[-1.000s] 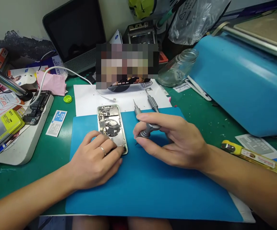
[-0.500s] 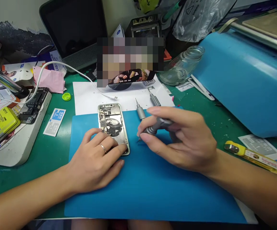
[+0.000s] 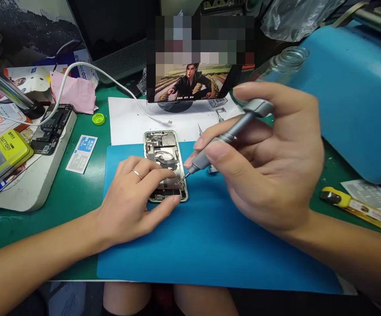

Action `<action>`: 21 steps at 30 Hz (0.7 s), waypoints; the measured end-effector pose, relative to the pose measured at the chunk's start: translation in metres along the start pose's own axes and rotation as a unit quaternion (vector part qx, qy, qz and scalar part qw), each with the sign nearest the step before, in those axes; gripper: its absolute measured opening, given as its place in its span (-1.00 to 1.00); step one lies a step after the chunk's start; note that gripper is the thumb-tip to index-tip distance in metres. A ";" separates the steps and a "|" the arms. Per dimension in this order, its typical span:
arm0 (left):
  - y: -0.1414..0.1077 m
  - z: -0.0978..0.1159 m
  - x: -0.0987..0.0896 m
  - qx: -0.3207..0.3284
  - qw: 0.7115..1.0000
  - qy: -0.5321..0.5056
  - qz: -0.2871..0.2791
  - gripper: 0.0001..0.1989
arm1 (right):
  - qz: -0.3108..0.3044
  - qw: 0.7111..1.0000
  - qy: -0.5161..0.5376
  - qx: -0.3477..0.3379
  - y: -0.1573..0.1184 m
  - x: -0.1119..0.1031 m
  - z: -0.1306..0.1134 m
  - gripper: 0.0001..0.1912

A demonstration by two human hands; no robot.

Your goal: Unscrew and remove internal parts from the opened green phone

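Note:
An opened phone point(image 3: 168, 160) lies on the blue mat point(image 3: 190, 245), its inner parts showing. My left hand point(image 3: 136, 197) rests over the phone's lower left part, fingers apart, with a ring on one finger; it holds nothing and steadies the phone with its fingertips. My right hand point(image 3: 266, 162) grips a grey screwdriver point(image 3: 225, 138) between thumb and fingers. The screwdriver slants down to the left, and its thin tip is over the phone's lower right part; contact cannot be made out. Other small tools lie partly hidden behind my right hand.
A screen point(image 3: 190, 83) stands behind the white paper point(image 3: 127, 123). To the left are a white cable point(image 3: 103, 72), another opened phone point(image 3: 52, 129), a yellow battery box point(image 3: 4, 162) and a green cap point(image 3: 98, 119). A glass jar point(image 3: 285, 63) and yellow cutter point(image 3: 358, 208) are at right.
My right hand has turned the screwdriver so its tip points at the phone, and come nearer the camera. My left fingers have shifted on the phone. The view has moved slightly.

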State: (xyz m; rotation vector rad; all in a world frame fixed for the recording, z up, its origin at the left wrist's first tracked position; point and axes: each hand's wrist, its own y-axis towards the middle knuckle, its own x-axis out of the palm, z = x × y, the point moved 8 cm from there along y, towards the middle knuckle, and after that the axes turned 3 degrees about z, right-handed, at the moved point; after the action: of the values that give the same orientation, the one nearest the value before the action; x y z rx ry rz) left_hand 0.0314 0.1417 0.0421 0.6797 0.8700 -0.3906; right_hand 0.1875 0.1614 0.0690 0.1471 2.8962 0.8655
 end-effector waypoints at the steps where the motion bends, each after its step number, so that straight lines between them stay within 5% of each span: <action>1: 0.001 -0.001 -0.001 -0.003 1.000 -0.002 0.004 -0.75 | 0.004 1.000 0.017 0.003 -0.002 0.000 0.005 -0.55; 6: 0.002 0.000 -0.002 0.012 1.000 0.002 0.009 -0.74 | 0.023 0.997 0.068 0.016 -0.010 -0.005 0.017 -0.51; 21: 0.001 0.001 -0.006 0.033 0.999 -0.019 0.028 -0.88 | -0.051 0.991 0.120 0.038 -0.019 0.009 0.022 -0.49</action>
State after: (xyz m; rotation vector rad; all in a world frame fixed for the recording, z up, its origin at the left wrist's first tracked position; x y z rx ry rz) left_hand 0.0288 0.1417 0.0479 0.7535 0.8029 -0.3816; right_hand 0.1803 0.1589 0.0392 -0.1062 3.1275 0.8073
